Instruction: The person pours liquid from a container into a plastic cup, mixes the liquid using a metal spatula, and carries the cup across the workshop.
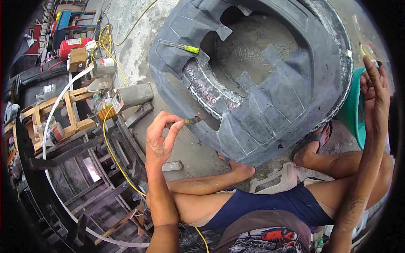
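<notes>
Where the person sits on a low support, dark blue shorts [261, 205] nearest, the left hand [159, 139] pinches a small dark-and-yellow tool [192, 120] between thumb and finger, its tip at the rim of a grey moulded shell [278, 114] — contact I cannot confirm. The right hand [374, 90] is raised, fingers partly curled, beside a clear item [366, 36]; whether it grips this, I cannot tell. Directly before the person, the shell lies over the concrete floor [133, 25], a teal bucket [353, 111] to its right. Farther across the shell rests a green-handled blade [185, 47]; off left — a red tank [72, 47].
</notes>
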Motion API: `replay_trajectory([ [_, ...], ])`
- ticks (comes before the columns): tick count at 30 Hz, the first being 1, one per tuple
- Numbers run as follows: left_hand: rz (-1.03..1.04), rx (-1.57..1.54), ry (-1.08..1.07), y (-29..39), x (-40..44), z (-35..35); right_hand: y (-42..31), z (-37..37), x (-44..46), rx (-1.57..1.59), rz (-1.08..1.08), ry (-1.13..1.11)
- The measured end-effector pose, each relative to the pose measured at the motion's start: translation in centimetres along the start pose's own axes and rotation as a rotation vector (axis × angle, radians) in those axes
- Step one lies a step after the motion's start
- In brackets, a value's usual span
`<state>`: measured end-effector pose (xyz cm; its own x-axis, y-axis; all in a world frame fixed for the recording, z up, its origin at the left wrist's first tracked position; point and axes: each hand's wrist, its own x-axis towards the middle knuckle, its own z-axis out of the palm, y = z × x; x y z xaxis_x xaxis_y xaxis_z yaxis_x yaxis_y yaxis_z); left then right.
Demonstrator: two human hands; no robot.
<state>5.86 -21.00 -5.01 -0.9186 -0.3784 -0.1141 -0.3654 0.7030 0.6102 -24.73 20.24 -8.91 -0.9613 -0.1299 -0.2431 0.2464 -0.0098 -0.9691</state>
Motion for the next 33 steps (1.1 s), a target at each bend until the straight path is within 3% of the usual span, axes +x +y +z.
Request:
replay_trajectory([
  [16,0.017,0.025,0.003,0.1,-0.1,0.0,0.3,-0.5,0.4,0.017,-0.013,-0.045],
  [22,0.006,0.035,0.099,0.2,0.0,-0.5,-0.1,-0.2,0.3,-0.006,-0.008,-0.084],
  [33,0.066,0.059,-0.014,0.9,-0.3,-0.5,-0.1,0.2,0.1,-0.047,-0.025,-0.061],
])
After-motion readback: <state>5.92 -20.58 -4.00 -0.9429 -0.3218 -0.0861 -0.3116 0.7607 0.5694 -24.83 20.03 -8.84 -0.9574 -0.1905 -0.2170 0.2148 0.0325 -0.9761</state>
